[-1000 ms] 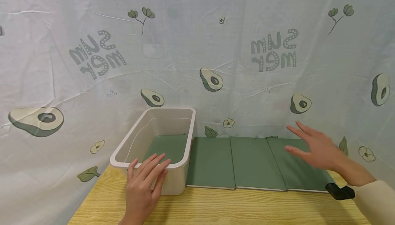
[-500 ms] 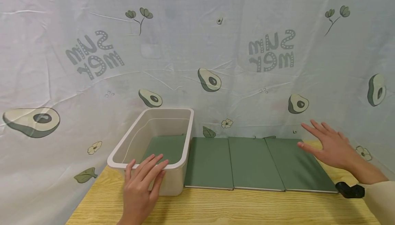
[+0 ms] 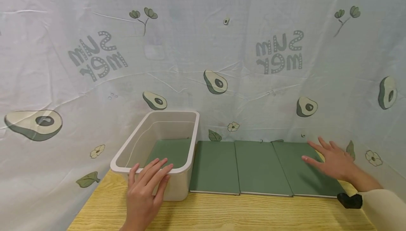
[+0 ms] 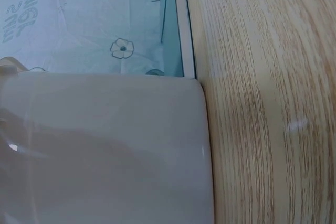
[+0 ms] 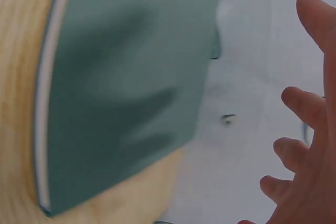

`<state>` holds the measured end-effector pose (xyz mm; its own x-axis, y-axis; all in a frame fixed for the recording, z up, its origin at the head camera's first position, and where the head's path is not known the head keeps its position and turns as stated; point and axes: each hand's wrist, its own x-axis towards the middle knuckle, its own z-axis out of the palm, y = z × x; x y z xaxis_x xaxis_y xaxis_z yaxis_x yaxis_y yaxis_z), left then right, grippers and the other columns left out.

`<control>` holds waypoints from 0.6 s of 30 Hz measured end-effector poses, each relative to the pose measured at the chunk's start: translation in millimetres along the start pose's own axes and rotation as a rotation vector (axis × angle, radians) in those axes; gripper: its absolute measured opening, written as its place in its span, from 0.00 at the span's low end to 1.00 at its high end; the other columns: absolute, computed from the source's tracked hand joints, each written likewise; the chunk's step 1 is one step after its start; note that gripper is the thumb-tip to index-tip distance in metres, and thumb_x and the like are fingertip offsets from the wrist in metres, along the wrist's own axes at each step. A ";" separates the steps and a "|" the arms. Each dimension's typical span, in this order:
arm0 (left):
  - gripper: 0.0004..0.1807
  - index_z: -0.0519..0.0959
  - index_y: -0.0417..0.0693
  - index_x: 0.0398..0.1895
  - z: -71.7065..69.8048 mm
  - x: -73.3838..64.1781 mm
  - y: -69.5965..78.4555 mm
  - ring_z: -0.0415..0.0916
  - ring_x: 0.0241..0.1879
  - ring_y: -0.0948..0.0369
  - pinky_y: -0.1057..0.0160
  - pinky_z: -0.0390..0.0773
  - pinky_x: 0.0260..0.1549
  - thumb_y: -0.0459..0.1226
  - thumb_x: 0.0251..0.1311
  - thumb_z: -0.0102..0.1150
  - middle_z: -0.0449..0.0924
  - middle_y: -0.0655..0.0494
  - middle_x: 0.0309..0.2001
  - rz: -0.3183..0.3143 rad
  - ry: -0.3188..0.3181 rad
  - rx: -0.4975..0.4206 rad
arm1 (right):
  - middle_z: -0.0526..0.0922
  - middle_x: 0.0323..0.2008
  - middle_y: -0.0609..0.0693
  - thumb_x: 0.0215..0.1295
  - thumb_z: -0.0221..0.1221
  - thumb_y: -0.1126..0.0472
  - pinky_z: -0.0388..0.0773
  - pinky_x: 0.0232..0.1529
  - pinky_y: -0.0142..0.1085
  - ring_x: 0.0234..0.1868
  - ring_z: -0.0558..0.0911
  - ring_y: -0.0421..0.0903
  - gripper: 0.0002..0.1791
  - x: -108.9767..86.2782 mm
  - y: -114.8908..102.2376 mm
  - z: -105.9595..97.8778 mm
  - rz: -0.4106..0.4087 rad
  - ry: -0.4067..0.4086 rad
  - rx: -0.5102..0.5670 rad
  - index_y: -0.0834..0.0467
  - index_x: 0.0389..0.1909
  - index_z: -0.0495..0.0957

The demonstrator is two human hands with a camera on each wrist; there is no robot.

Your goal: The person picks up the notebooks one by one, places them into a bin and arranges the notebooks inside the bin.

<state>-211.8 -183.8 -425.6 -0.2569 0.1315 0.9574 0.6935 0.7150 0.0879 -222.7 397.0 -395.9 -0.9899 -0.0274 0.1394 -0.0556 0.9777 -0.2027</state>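
A white plastic bin [image 3: 180, 185] stands at the left of the table, with a green hardcover book [image 3: 171, 150] lying flat on its bottom. My left hand [image 3: 144, 192] rests on the bin's front rim, fingers draped over the edge. To the right lie three more green books side by side: a left one [image 3: 215, 167], a middle one [image 3: 264, 167] and a right one [image 3: 307, 178]. Over the far right part of the right book is my right hand [image 3: 336, 162], fingers spread and holding nothing. In the right wrist view its shadow falls on the right book [image 5: 126, 77].
The yellow wood-grain table [image 3: 238, 211] runs along the front of the books. A pale curtain [image 3: 190, 55] printed with avocados and flowers hangs right behind the bin and books. A black strap [image 3: 350, 201] sits at the right sleeve [image 3: 383, 206].
My right hand moved right, away from the right book, then came back left and lower over it. The left hand stays on the bin's rim, and the books lie as before.
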 end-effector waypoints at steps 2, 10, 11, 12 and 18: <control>0.18 0.90 0.55 0.52 0.3 -0.5 -0.5 0.84 0.56 0.48 0.52 0.52 0.79 0.50 0.80 0.54 0.91 0.51 0.54 0.002 0.001 0.000 | 0.52 0.79 0.80 0.75 0.54 0.30 0.50 0.56 0.89 0.73 0.51 0.91 0.48 -0.4 3.0 8.7 0.015 -0.027 0.012 0.61 0.81 0.60; 0.17 0.90 0.57 0.53 -0.1 -0.8 -0.8 0.85 0.57 0.48 0.52 0.52 0.79 0.50 0.80 0.54 0.91 0.52 0.54 0.001 -0.008 0.000 | 0.54 0.74 0.87 0.77 0.52 0.31 0.57 0.52 0.89 0.67 0.56 0.95 0.49 -3.2 14.3 43.3 0.036 -0.118 0.053 0.67 0.79 0.61; 0.17 0.90 0.57 0.53 -0.4 -0.7 -0.7 0.85 0.57 0.48 0.52 0.52 0.79 0.50 0.80 0.54 0.91 0.52 0.54 0.000 -0.007 0.000 | 0.53 0.73 0.88 0.77 0.52 0.32 0.57 0.53 0.88 0.67 0.56 0.95 0.49 -3.1 14.9 46.8 0.030 -0.125 0.069 0.68 0.79 0.60; 0.17 0.90 0.57 0.54 -0.8 -0.7 -0.7 0.85 0.57 0.48 0.52 0.52 0.79 0.50 0.80 0.54 0.91 0.52 0.54 -0.002 -0.008 0.000 | 0.52 0.72 0.90 0.78 0.53 0.33 0.58 0.54 0.86 0.66 0.57 0.95 0.49 -3.0 15.3 50.1 0.023 -0.131 0.081 0.70 0.79 0.61; 0.17 0.90 0.57 0.54 -2.9 0.0 -1.3 0.85 0.57 0.48 0.52 0.52 0.79 0.50 0.80 0.54 0.91 0.52 0.54 -0.003 -0.006 0.003 | 0.51 0.71 0.93 0.78 0.54 0.34 0.60 0.59 0.81 0.66 0.61 0.92 0.49 -1.9 16.2 62.1 0.011 -0.173 0.103 0.75 0.76 0.61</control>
<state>-210.7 -186.7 -424.9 -0.2631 0.1335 0.9555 0.6907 0.7175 0.0899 -229.8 399.9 -459.7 -0.9977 -0.0609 -0.0300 -0.0490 0.9519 -0.3026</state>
